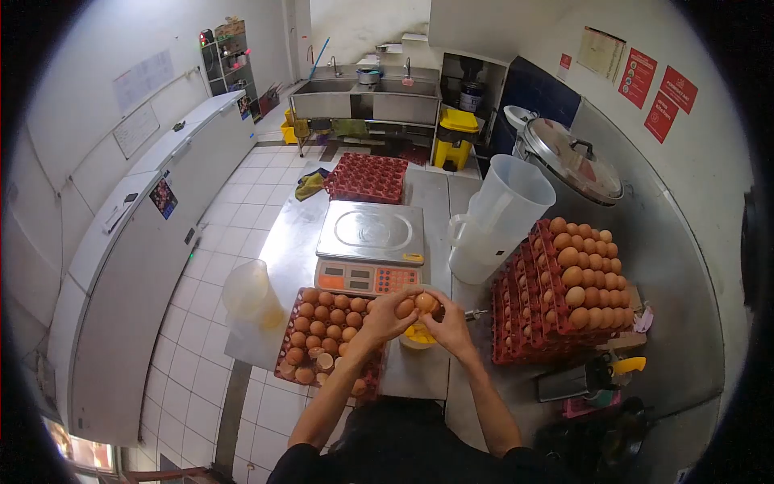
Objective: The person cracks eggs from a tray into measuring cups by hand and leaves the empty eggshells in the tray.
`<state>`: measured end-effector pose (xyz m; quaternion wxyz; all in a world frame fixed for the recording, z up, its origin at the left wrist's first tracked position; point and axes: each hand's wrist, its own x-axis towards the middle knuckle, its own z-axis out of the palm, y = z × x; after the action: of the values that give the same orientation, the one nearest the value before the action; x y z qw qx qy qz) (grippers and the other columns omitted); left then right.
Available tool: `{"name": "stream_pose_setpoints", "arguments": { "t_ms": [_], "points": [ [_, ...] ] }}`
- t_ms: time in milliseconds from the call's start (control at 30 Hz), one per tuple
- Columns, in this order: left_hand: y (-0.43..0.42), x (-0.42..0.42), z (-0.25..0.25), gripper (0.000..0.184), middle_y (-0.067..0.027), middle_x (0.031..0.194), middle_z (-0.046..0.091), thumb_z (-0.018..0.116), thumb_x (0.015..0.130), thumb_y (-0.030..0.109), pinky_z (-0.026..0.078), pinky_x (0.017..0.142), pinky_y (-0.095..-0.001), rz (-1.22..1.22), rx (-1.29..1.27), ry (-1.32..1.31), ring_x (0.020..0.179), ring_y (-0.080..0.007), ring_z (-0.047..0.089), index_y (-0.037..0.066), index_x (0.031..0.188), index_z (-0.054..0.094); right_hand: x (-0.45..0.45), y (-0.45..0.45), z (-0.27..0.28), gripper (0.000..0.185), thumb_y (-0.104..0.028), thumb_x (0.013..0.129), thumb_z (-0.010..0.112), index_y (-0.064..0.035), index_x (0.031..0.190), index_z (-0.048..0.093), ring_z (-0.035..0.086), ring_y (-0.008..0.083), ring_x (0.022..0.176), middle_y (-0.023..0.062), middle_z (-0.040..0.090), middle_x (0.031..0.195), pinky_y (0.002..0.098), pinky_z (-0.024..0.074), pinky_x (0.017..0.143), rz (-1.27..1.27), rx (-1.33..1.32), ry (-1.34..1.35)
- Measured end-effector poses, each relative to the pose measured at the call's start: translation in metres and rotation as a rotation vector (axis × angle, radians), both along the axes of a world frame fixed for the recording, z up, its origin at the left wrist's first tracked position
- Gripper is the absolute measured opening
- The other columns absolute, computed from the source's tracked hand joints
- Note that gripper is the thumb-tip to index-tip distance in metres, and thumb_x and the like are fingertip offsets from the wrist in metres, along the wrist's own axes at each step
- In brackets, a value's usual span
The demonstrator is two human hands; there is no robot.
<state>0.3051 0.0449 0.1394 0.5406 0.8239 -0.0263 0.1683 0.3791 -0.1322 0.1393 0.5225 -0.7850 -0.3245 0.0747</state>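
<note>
Both of my hands meet over a container (417,347) with yellow yolk in it. Between my fingertips is a brown egg (426,303), which seems to be cracked; the fingers partly cover it. My left hand (387,319) grips it from the left, where another brown rounded shape shows at the fingers. From the other side my right hand (451,329) closes on the egg. Left of my forearm lies a red egg tray (284,355) with rows of brown eggs (318,329) and a few broken shells (325,361).
A digital scale (371,234) stands behind the container, with a stacked red tray (367,177) beyond. At left is a translucent jug (250,292); at right, a tall measuring jug (504,218) and stacked egg trays (524,315). A large lidded pot (572,157) stands farther back.
</note>
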Motion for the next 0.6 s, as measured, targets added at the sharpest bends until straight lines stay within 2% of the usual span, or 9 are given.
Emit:
{"name": "stream_pose_setpoints", "arguments": {
  "t_ms": [33, 100, 233, 300, 333, 400, 467, 567, 600],
  "points": [
    [0.003, 0.002, -0.003, 0.046, -0.0151, 0.123, 0.071, 0.071, 0.087, 0.003, 0.052, 0.103, -0.0322, 0.005, 0.000, -0.003, 0.115, -0.0193, 0.066, -0.001, 0.132, 0.063, 0.001, 0.001, -0.005, 0.054, -0.002, 0.087, 0.066, 0.0000, 0.140, 0.056, 0.068, 0.0199, 0.104, 0.0146, 0.069, 0.119, 0.0343, 0.0554, 0.091, 0.005, 0.000, -0.003],
    [0.007, 0.004, -0.005, 0.047, -0.0175, 0.117, 0.072, 0.074, 0.084, 0.010, 0.054, 0.097, -0.0368, 0.012, -0.009, -0.086, 0.110, -0.0306, 0.071, 0.006, 0.130, 0.065, 0.001, 0.002, -0.008, 0.058, 0.001, 0.084, 0.064, -0.0007, 0.141, 0.055, 0.068, 0.0221, 0.100, 0.0173, 0.065, 0.117, 0.0338, 0.0551, 0.088, -0.020, -0.042, -0.202],
    [0.011, -0.001, 0.008, 0.046, -0.0177, 0.119, 0.072, 0.072, 0.084, 0.006, 0.054, 0.098, -0.0371, 0.012, -0.008, -0.133, 0.111, -0.0302, 0.070, 0.003, 0.129, 0.065, -0.004, -0.001, 0.003, 0.062, 0.003, 0.082, 0.062, -0.0026, 0.143, 0.054, 0.066, 0.0267, 0.096, 0.0175, 0.058, 0.117, 0.0350, 0.0554, 0.086, 0.001, -0.082, -0.269],
    [0.012, -0.006, 0.016, 0.044, -0.0151, 0.122, 0.071, 0.070, 0.086, 0.003, 0.053, 0.100, -0.0348, 0.014, -0.021, -0.090, 0.114, -0.0237, 0.069, 0.003, 0.130, 0.065, -0.004, -0.002, 0.015, 0.065, 0.003, 0.082, 0.063, -0.0053, 0.145, 0.054, 0.064, 0.0282, 0.097, 0.0171, 0.053, 0.117, 0.0356, 0.0559, 0.085, 0.027, -0.075, -0.290],
    [0.011, -0.007, 0.015, 0.044, -0.0151, 0.122, 0.071, 0.070, 0.086, 0.003, 0.053, 0.100, -0.0348, 0.038, -0.029, -0.078, 0.114, -0.0237, 0.069, 0.003, 0.130, 0.065, -0.005, -0.003, 0.020, 0.065, 0.003, 0.082, 0.063, -0.0053, 0.145, 0.054, 0.064, 0.0282, 0.097, 0.0171, 0.053, 0.117, 0.0356, 0.0559, 0.085, 0.052, -0.080, -0.278],
    [0.015, -0.016, 0.012, 0.045, -0.0152, 0.123, 0.071, 0.071, 0.084, 0.003, 0.053, 0.099, -0.0350, 0.036, 0.021, -0.199, 0.114, -0.0257, 0.068, 0.003, 0.129, 0.065, -0.011, 0.004, 0.028, 0.064, 0.003, 0.082, 0.062, -0.0057, 0.146, 0.053, 0.063, 0.0381, 0.109, 0.0225, 0.051, 0.127, 0.0428, 0.0556, 0.093, 0.074, -0.141, -0.146],
    [0.020, -0.044, 0.016, 0.046, -0.0160, 0.121, 0.071, 0.073, 0.084, 0.003, 0.053, 0.099, -0.0354, 0.072, 0.031, -0.129, 0.115, -0.0261, 0.068, 0.002, 0.129, 0.064, -0.032, 0.014, 0.036, 0.062, -0.001, 0.084, 0.067, -0.0060, 0.145, 0.054, 0.064, 0.0393, 0.107, 0.0226, 0.053, 0.123, 0.0445, 0.0550, 0.093, 0.103, -0.146, -0.135],
    [0.022, -0.089, 0.024, 0.045, -0.0174, 0.120, 0.070, 0.074, 0.085, 0.007, 0.054, 0.096, -0.0377, 0.198, 0.071, -0.071, 0.111, -0.0275, 0.069, 0.000, 0.128, 0.061, -0.059, 0.031, 0.029, 0.060, -0.007, 0.085, 0.072, -0.0060, 0.143, 0.055, 0.063, 0.0414, 0.111, 0.0239, 0.055, 0.126, 0.0458, 0.0536, 0.095, 0.164, -0.154, -0.142],
    [0.025, -0.106, 0.017, 0.045, -0.0174, 0.120, 0.070, 0.074, 0.085, 0.007, 0.054, 0.096, -0.0377, 0.189, 0.069, -0.064, 0.111, -0.0275, 0.069, 0.000, 0.128, 0.061, -0.075, 0.037, 0.021, 0.059, -0.010, 0.086, 0.074, -0.0051, 0.142, 0.055, 0.062, 0.0426, 0.115, 0.0247, 0.055, 0.129, 0.0458, 0.0522, 0.098, 0.197, -0.130, -0.068]
  ]
}}
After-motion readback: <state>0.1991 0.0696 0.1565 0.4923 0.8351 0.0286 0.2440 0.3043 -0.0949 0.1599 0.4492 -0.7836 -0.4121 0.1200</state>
